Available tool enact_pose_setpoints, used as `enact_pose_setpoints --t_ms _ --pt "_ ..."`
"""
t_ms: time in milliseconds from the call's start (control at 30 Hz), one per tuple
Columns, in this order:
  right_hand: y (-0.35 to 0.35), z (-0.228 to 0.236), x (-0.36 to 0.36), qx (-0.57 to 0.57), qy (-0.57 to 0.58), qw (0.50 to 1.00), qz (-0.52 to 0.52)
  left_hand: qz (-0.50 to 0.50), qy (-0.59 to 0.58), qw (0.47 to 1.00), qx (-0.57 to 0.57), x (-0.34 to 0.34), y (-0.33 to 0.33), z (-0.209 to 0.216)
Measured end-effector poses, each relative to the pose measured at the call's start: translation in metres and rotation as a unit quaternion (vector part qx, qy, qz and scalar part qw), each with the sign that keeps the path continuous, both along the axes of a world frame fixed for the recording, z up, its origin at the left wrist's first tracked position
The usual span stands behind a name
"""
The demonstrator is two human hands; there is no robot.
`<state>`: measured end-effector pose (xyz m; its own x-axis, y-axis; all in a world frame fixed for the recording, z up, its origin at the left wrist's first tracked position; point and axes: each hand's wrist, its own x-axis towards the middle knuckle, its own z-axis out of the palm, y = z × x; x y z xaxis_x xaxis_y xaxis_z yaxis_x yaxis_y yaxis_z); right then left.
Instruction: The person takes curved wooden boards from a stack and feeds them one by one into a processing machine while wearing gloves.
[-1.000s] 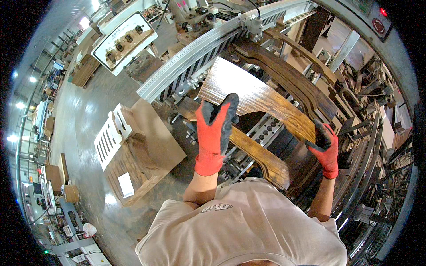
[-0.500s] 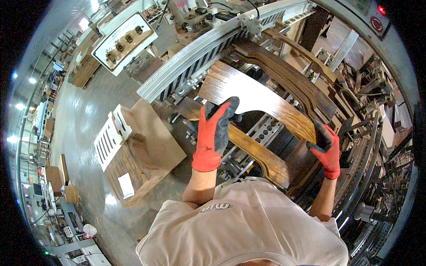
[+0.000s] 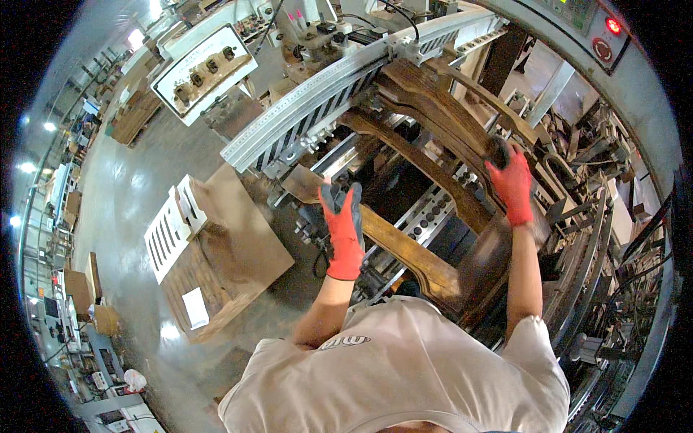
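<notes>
Gloved L hand (image 3: pixel 342 222), fingers parted, over front board (image 3: pixel 404 249) on its half nearer metal rail (image 3: pixel 303 107); grip unclear. R hand (image 3: pixel 512 182) at back boards' ends farthest from rail; can't tell if gripping. Ideally, support boards evenly, w/ fingers clear of rail.

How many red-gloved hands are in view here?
2. The left hand is over the amber curved wooden piece; the right hand is at the dark curved wooden pieces farther away. No others can be made out, though some may be hidden.
</notes>
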<state>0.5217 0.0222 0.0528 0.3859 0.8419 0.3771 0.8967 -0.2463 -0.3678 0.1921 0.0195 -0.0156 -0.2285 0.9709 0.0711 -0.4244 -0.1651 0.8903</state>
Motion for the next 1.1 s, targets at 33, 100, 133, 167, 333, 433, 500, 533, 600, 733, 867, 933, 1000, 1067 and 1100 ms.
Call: enact_pose_setpoints --t_ms 33,100,133,167,333,433,500,533,600,733,867,933,1000,1067,1100 --pt "0.019 -0.004 0.010 0.011 -0.015 1.000 0.002 0.002 -0.030 0.999 -0.017 0.000 -0.003 -0.005" --pt "0.055 -0.020 0.030 0.032 -0.045 0.998 0.008 0.012 -0.090 0.995 -0.048 -0.002 -0.010 -0.014" --pt "0.070 -0.026 0.034 0.043 -0.065 0.997 0.023 0.024 -0.086 0.994 -0.065 -0.008 -0.012 -0.024" --pt "0.083 -0.030 0.040 0.054 -0.087 0.994 0.035 0.032 -0.085 0.992 -0.082 -0.009 -0.014 -0.031" --pt "0.119 -0.044 0.043 -0.071 -0.106 0.991 0.047 0.057 0.009 0.992 -0.108 -0.016 -0.033 -0.041" --pt "0.125 -0.056 0.044 -0.088 -0.098 0.991 0.017 0.069 -0.023 0.987 -0.143 -0.016 -0.035 -0.049" --pt "0.122 -0.060 0.048 -0.084 -0.094 0.992 0.021 0.026 -0.145 0.976 -0.159 -0.016 -0.036 -0.049" --pt "0.117 -0.056 0.033 -0.045 -0.147 0.988 0.018 0.034 -0.105 0.985 -0.135 -0.018 -0.036 -0.062" --pt "0.095 -0.045 0.006 0.037 -0.243 0.969 0.017 0.035 -0.093 0.992 -0.084 -0.013 -0.036 -0.077" --pt "0.015 -0.020 -0.088 -0.003 0.119 0.961 0.249 0.021 0.008 0.985 -0.170 -0.017 -0.027 -0.107" --pt "-0.064 -0.057 -0.146 -0.142 -0.064 0.912 0.381 0.032 0.085 0.989 -0.120 -0.007 -0.028 -0.119" --pt "-0.072 -0.065 -0.159 -0.177 0.004 0.918 0.355 0.036 0.098 0.977 -0.185 -0.001 -0.025 -0.106" --pt "-0.073 -0.069 -0.159 -0.153 0.038 0.930 0.333 0.073 0.367 0.908 -0.187 0.000 -0.027 -0.114" --pt "-0.071 -0.069 -0.157 -0.100 0.064 0.938 0.325 0.133 0.484 0.855 -0.133 0.003 -0.031 -0.126" --pt "-0.064 -0.073 -0.148 -0.082 0.054 0.944 0.314 0.158 0.414 0.891 -0.100 0.009 -0.028 -0.088"
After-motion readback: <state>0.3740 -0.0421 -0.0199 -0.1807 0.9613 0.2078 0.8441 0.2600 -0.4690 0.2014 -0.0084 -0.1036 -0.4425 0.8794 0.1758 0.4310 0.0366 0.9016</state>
